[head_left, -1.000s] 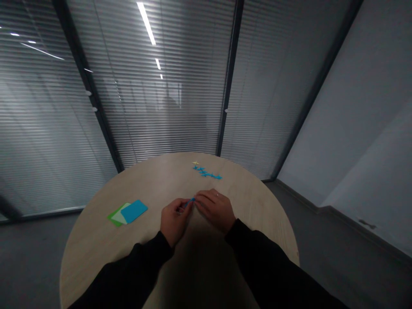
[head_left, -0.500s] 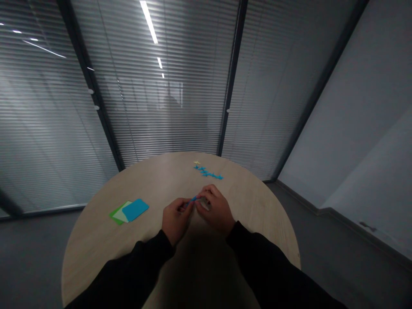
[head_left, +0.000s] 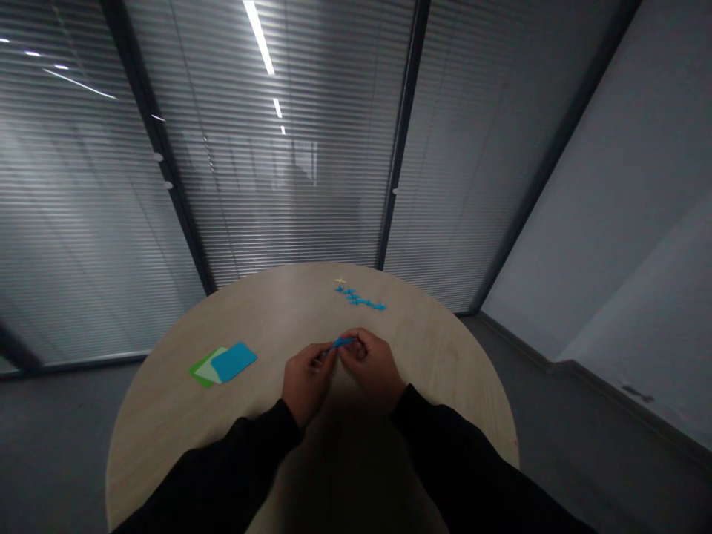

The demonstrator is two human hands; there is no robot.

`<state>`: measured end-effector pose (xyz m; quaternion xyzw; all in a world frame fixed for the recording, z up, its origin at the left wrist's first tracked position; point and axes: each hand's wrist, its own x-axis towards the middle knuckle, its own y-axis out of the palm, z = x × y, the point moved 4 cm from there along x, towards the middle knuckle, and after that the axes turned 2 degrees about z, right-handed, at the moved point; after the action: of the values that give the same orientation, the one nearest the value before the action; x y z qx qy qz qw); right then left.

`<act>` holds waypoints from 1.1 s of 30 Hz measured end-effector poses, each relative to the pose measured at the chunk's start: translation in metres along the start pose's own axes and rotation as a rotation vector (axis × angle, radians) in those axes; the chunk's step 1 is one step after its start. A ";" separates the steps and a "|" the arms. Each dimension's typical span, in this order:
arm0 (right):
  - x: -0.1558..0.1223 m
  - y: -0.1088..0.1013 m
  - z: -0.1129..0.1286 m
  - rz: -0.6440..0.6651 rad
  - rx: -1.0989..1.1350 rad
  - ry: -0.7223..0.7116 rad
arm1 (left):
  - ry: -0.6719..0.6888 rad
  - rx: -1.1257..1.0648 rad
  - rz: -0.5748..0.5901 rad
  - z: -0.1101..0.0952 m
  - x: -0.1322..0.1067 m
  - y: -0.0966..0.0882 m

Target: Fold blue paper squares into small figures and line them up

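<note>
Between my two hands is a small folded strip of blue paper (head_left: 343, 342), pinched at its ends over the table's middle. My left hand (head_left: 305, 378) is closed, thumb and fingers pressed on the strip's left end. My right hand (head_left: 374, 365) is closed on the other end, its fingers curled. Beyond the hands lie several small blue folded paper pieces (head_left: 367, 302) with pointed tips, in a loose row. A similar yellow piece (head_left: 340, 280) lies at the far end of that row. The finer folds of the held strip are too small to make out.
A fanned pile of paper sheets lies left of my hands: a blue sheet (head_left: 234, 362) on top, a pale green sheet (head_left: 208, 369) and a bright green sheet (head_left: 199, 374) below. The round wooden table (head_left: 161, 430) stands before glass partitions with blinds (head_left: 300, 208).
My right hand's fingers have curled in and dropped slightly, and more of the blue strip shows between the hands. The left hand has barely moved. The pieces and sheets lie as before.
</note>
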<state>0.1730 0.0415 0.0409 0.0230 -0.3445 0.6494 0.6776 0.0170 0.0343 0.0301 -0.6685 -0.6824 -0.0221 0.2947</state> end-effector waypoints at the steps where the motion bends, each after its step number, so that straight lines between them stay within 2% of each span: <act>1: 0.000 0.001 -0.002 0.005 0.033 0.026 | -0.006 0.002 -0.002 0.000 0.000 0.000; 3: 0.000 0.001 -0.002 0.003 0.037 0.042 | -0.016 0.000 -0.003 -0.001 0.000 0.000; 11: 0.003 -0.007 0.009 0.013 -0.059 -0.069 | -0.024 0.015 -0.012 0.003 0.000 0.000; 16: 0.003 -0.002 0.010 0.039 -0.271 -0.178 | -0.054 0.012 0.037 0.007 -0.001 0.005; 20: 0.000 0.004 0.011 0.037 -0.432 -0.298 | -0.087 -0.125 0.128 0.009 -0.002 0.011; 24: -0.003 0.007 0.012 0.044 -0.471 -0.342 | -0.152 -0.258 0.186 0.015 -0.003 0.016; 28: -0.006 0.010 0.017 0.073 -0.452 -0.424 | -0.287 -0.476 0.150 0.025 -0.002 0.017; 33: -0.009 0.009 0.021 0.077 -0.410 -0.457 | -0.378 -0.735 0.121 0.025 -0.002 0.017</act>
<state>0.1560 0.0254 0.0487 0.0180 -0.6124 0.5694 0.5481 0.0233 0.0444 0.0024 -0.7604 -0.6307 -0.1238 -0.0931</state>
